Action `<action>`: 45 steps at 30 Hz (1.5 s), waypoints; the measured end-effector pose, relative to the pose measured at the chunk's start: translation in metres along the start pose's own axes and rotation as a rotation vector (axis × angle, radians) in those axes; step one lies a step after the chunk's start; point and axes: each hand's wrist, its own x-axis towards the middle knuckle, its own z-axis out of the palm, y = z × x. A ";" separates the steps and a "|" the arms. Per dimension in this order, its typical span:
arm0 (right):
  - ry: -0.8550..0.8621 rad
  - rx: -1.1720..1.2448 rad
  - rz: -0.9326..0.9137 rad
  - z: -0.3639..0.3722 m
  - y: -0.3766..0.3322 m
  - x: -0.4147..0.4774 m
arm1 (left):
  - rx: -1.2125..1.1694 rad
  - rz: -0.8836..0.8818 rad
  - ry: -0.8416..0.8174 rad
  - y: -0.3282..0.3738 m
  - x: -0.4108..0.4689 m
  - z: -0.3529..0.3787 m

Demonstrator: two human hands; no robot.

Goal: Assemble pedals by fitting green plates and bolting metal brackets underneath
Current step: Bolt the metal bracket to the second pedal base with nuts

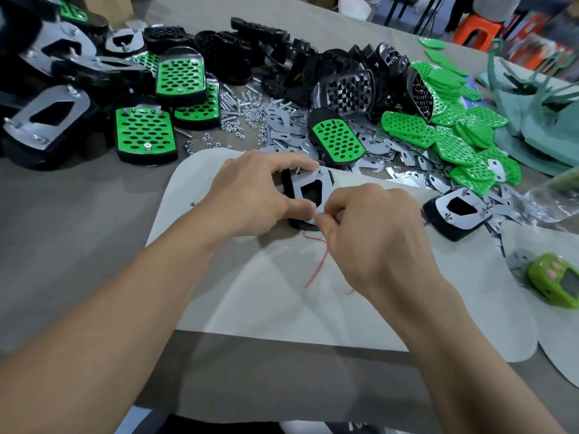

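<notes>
A black pedal lies upside down on the white mat [250,296], with a metal bracket [310,187] on its underside. My left hand [250,195] grips the pedal from the left, fingers curled over its far edge. My right hand [366,233] pinches something small at the bracket's near corner; the pinched part is hidden by my fingers. Two bolt ends [322,171] stick up at the bracket's far edge.
Finished green-plated pedals [144,136] and black pedal bodies [344,89] are piled at the back. Loose nuts and bolts [241,114], spare brackets [388,151] and green plates [454,136] lie behind and right. Another upturned pedal [457,211] sits right. A green gadget [554,280] lies far right.
</notes>
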 end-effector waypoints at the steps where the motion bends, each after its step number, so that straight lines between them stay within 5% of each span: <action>1: -0.016 -0.004 -0.022 -0.001 0.001 -0.001 | 0.001 0.000 -0.001 0.000 0.000 0.000; 12: -0.134 -0.306 -0.264 -0.005 0.001 0.008 | -0.037 -0.013 0.021 -0.001 -0.002 0.001; 19: -0.257 -0.123 -0.194 -0.009 0.010 0.020 | -0.013 0.021 0.012 -0.001 -0.002 0.001; 24: -0.214 0.034 -0.235 -0.012 0.016 0.017 | -0.028 0.017 0.003 -0.002 0.000 0.001; 29: -0.199 -0.191 -0.344 -0.009 0.010 0.019 | -0.039 0.018 0.011 -0.004 0.000 0.003; 45: -0.127 -0.198 -0.400 -0.001 0.014 0.017 | -0.035 0.036 0.002 -0.006 0.001 0.000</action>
